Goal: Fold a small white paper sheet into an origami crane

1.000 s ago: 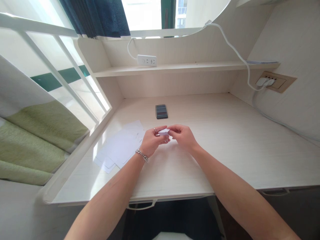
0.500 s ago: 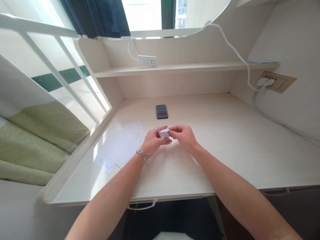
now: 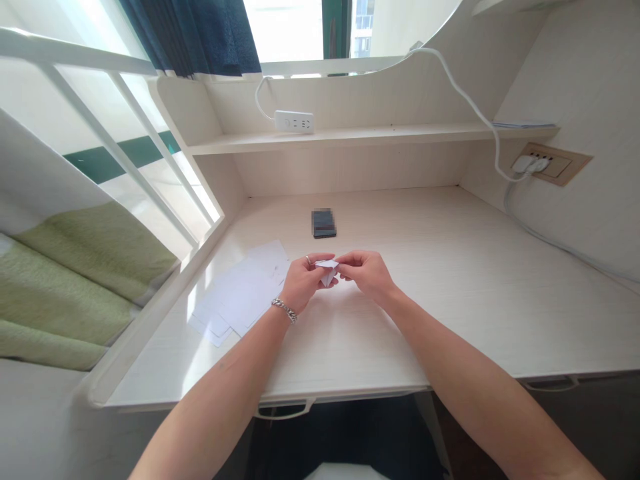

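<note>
A small piece of folded white paper (image 3: pixel 328 273) is held just above the desk between both hands. My left hand (image 3: pixel 302 283), with a ring and a chain bracelet (image 3: pixel 285 310), is closed on its left side, thumb in front and fingers behind. My right hand (image 3: pixel 367 272) pinches the paper's right edge between thumb and fingertips. Part of the paper is hidden by my fingers. To the left, several loose white sheets (image 3: pixel 245 287) lie overlapping on the desk, close to my left hand.
A dark phone-like object (image 3: pixel 324 223), its top blurred out, lies on the pale desk (image 3: pixel 480 287) beyond my hands. On the shelf (image 3: pixel 370 135) stands a white power strip (image 3: pixel 294 122). A white cable (image 3: pixel 467 100) runs to the wall socket (image 3: pixel 557 165) at right. White rails (image 3: pixel 120 150) border the left side.
The folded paper has turned in my fingers, so a pointed lower part now shows below its flat top. My left thumb has shifted up onto it. The right hand has barely moved.
</note>
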A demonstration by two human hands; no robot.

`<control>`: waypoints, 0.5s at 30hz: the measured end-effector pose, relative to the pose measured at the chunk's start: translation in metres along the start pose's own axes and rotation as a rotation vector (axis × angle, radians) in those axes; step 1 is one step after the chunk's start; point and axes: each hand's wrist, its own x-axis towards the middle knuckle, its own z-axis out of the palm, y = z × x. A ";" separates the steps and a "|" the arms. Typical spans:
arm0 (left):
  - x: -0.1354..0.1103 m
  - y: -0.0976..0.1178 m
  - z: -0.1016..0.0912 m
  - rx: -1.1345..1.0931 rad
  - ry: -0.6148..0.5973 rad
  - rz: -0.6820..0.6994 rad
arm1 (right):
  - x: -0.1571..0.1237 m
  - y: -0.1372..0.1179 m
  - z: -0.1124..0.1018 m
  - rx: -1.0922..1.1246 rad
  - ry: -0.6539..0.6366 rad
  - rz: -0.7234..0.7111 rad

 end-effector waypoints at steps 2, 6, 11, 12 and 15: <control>0.001 -0.001 -0.001 0.000 0.004 -0.001 | -0.002 -0.001 0.000 -0.101 0.018 -0.057; 0.002 -0.003 -0.002 0.008 -0.010 0.004 | -0.003 -0.001 0.000 -0.276 0.082 -0.272; 0.001 -0.002 -0.001 0.012 -0.034 -0.008 | -0.001 0.002 0.001 -0.259 0.044 -0.325; 0.001 -0.001 -0.001 0.012 -0.037 -0.011 | -0.002 0.002 0.001 -0.258 0.047 -0.324; 0.000 0.000 0.000 0.029 -0.060 -0.012 | -0.003 0.001 0.001 -0.256 0.039 -0.324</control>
